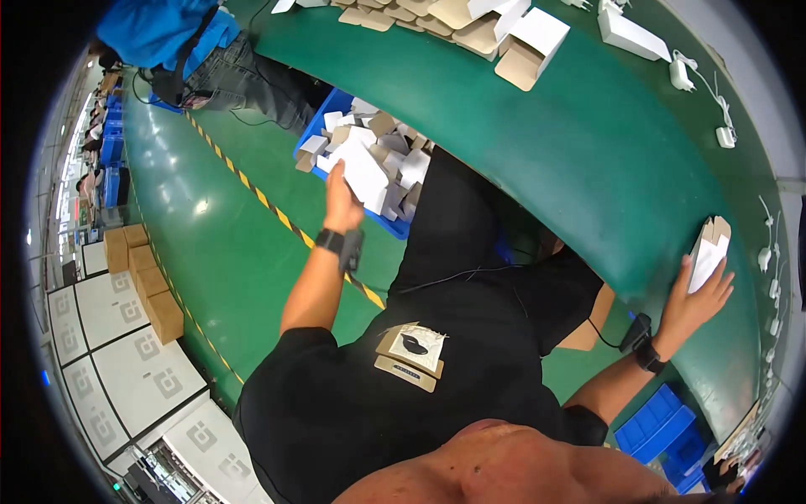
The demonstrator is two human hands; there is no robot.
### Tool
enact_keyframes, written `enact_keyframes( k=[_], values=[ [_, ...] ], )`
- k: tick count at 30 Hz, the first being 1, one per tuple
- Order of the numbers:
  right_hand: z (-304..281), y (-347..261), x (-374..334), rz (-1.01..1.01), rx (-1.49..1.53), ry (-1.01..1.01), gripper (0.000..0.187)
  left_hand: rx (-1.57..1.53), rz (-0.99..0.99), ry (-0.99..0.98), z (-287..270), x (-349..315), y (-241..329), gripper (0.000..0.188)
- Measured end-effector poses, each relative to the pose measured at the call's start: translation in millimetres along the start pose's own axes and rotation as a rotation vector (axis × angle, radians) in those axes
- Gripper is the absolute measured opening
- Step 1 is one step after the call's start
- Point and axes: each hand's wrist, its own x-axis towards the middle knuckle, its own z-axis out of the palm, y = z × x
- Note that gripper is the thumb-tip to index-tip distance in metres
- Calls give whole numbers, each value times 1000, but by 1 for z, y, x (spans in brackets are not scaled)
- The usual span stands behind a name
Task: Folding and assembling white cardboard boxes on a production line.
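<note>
My left hand [342,202] is closed on a flat white carton [363,174], held over a blue bin [393,225] full of loose white cartons with brown insides. Over on the right, a slim white carton [709,259] with raised brown end flaps sits at the green table's edge zone. My right hand [698,304] has its thumb and fingers around the lower part of that carton, the other fingers spread. Both wrists carry dark straps with small devices.
Open white cartons [531,49] are piled at the table's [546,160] far side. White chargers with cables [682,74] line its right edge. Beside the bin is a person in blue [172,34]. Blue crates [659,424] stand lower right; brown boxes [159,298] are at left.
</note>
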Motion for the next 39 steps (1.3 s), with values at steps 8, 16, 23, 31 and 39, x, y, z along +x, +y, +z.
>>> enact_keyframes(
  k=[8, 16, 23, 31, 39],
  values=[
    [21, 25, -27, 86, -32, -266, 50, -131, 6, 403, -46, 196, 7, 41],
    [-4, 13, -20, 38, -61, -110, 29, 232, 485, 83, 59, 52, -17, 26],
    [-60, -118, -21, -218, 432, 166, 18, 352, 388, -967, 196, -186, 19, 73],
    [-93, -173, -15, -201, 1163, -137, 32, 199, -4, -1337, 257, -176, -8, 100],
    [-117, -103, 49, -88, 1010, -1093, 42, 563, -134, -1641, 258, -191, -10, 102]
  ],
)
